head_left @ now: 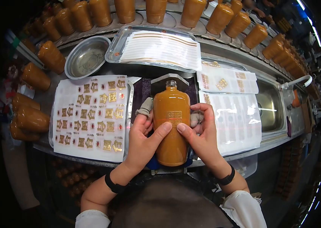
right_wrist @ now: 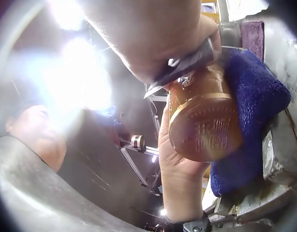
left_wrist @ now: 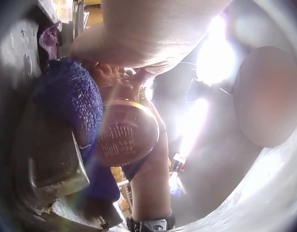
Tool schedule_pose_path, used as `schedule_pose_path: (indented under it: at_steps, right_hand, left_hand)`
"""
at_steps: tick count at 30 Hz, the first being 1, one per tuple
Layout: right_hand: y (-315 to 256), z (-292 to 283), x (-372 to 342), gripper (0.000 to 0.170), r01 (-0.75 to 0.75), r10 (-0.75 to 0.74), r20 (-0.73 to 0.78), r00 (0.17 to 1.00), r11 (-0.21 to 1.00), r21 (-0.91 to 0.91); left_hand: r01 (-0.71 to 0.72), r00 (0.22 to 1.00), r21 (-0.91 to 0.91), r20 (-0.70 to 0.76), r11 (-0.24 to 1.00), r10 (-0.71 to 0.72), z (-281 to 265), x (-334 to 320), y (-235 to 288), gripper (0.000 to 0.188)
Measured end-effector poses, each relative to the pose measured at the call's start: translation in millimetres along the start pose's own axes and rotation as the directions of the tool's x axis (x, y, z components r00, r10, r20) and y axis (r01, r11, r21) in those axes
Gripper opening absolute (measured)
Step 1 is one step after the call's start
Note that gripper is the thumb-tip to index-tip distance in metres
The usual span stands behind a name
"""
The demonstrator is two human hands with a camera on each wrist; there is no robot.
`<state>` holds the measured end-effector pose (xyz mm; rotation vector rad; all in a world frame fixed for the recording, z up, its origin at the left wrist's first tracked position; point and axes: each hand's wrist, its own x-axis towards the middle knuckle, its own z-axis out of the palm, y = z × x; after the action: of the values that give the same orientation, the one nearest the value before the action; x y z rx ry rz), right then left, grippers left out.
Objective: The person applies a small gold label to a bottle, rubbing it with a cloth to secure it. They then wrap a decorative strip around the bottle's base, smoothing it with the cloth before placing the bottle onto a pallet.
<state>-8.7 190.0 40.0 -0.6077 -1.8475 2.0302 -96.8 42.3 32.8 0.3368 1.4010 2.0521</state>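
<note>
An amber-brown bottle (head_left: 171,102) with a clear neck lies in the middle, its neck toward the back and its embossed base (left_wrist: 127,135) facing the wrist cameras. A small gold emblem (head_left: 174,114) is on its front. My left hand (head_left: 144,138) holds the bottle's left side, thumb on the front, with pale covers on some fingers. My right hand (head_left: 202,136) holds the right side the same way, its thumb just below the emblem. Under the bottle, a blue towel (right_wrist: 254,92) shows in the right wrist view.
On the left lies a sheet of gold emblems (head_left: 92,117). White strips fill a tray (head_left: 111,57) behind, beside a metal bowl (head_left: 88,57). More sheets (head_left: 230,121) and a sink (head_left: 272,110) are at right. Several brown bottles (head_left: 126,11) line the back.
</note>
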Motion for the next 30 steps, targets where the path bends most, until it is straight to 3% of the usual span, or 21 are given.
schedule_pose_path:
  at_steps: [10, 16, 20, 25, 30]
  right_hand:
    - [-1, 2, -1, 0.058, -0.003, 0.004, -0.007, 1.000, 1.000, 0.014]
    - [-3, 0, -1, 0.056, -0.027, 0.026, -0.008, 1.000, 0.995, -0.093]
    - [-2, 2, 0, 0.055, -0.015, 0.015, -0.017, 1.000, 0.999, -0.040]
    - [-1, 4, 1, 0.054, 0.040, -0.041, -0.031, 0.999, 0.999, -0.033]
    - [-12, 5, 2, 0.051, -0.043, 0.040, -0.034, 0.999, 0.993, -0.110]
  left_hand:
    - [-0.022, 1.000, -0.012, -0.021, 1.000, 0.022, 2, -1, -1, 0.064]
    - [-0.030, 0.999, 0.021, -0.041, 0.999, 0.030, 4, -1, -1, 0.054]
    - [-0.036, 0.998, 0.033, -0.052, 0.999, 0.038, 4, -1, -2, 0.050]
    - [-0.029, 0.998, 0.011, -0.052, 1.000, 0.030, 7, -1, 0, 0.054]
    - [-0.011, 0.999, 0.019, -0.031, 1.000, 0.012, 5, -3, 0, 0.059]
